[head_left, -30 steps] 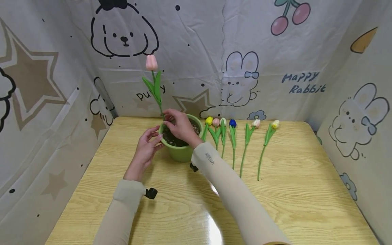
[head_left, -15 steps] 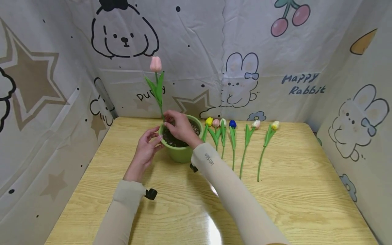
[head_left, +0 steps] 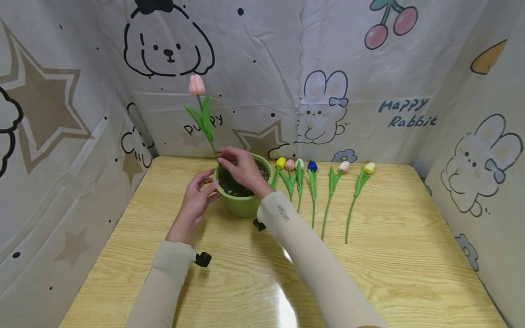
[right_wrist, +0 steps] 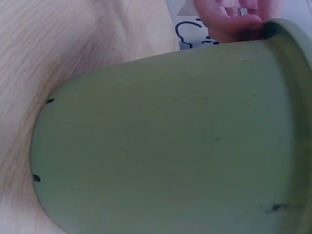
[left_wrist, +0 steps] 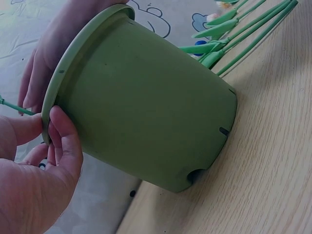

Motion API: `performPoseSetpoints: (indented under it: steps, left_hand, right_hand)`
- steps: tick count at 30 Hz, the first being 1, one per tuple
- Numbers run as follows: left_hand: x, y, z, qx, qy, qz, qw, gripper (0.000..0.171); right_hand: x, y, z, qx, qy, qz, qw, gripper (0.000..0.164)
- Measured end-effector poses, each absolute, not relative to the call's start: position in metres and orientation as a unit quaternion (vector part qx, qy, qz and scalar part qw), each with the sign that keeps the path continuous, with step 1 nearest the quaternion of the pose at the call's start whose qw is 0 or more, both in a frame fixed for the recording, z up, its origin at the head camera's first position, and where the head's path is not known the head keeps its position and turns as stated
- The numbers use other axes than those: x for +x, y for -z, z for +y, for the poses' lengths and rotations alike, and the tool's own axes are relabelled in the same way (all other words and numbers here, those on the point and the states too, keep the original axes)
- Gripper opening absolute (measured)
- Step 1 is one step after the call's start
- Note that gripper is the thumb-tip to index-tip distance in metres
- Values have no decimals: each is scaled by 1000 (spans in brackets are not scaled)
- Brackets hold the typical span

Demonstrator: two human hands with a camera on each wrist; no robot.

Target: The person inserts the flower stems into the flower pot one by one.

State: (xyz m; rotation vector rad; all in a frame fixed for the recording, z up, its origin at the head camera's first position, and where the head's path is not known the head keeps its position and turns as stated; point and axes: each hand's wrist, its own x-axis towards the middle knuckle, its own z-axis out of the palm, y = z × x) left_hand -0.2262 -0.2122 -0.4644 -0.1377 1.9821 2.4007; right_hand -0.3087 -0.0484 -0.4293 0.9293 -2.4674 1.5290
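Observation:
A green flowerpot (head_left: 242,207) filled with dark soil (head_left: 234,187) stands upright on the table. At its left side my left hand (head_left: 196,197) pinches the rim; in the left wrist view the thumb is on top and curled fingers (left_wrist: 66,139) lie under the lip. Over the soil, my right hand (head_left: 243,169) holds the lower stem of a pink artificial tulip (head_left: 207,124) between thumb and fingers. The tulip leans left, its bloom high above the pot. Its stem's lower end is hidden behind the right hand. The pot's wall (right_wrist: 161,141) fills most of the right wrist view.
Right of the pot, several artificial tulips lie in a row, including a blue one (head_left: 312,182), a pink-and-white one (head_left: 332,182) and a pale yellow one (head_left: 357,189). A printed cloth (head_left: 254,91) hangs behind the wooden table (head_left: 393,273) and along both sides.
The tulip's bloom first swung slightly right, then back left past its earlier spot, so the stem now leans further left. My left hand and the pot have stayed in place.

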Motion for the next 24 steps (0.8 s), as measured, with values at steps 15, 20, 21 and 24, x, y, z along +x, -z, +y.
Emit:
performPoseSetpoints:
  steps: [15,20,21,24]
  left_hand:
    - [-225,463,-213,-42,-773,633,17,51]
    - [-225,463,-211,-40,-774,631,17,51]
    - [-225,463,-211,-41,-775,631,17,51]
    - [-226,462,-210,-45,-774,632,16,51]
  right_hand:
    - [-311,427,-52,292,-498,-815,58,22]
    - [-312,428,-51,286,-496,-818,58,18]
    - [-312,428,-50,287,-496,-818,57,18]
    - [-312,428,-50,289,-493,-819,55,17]
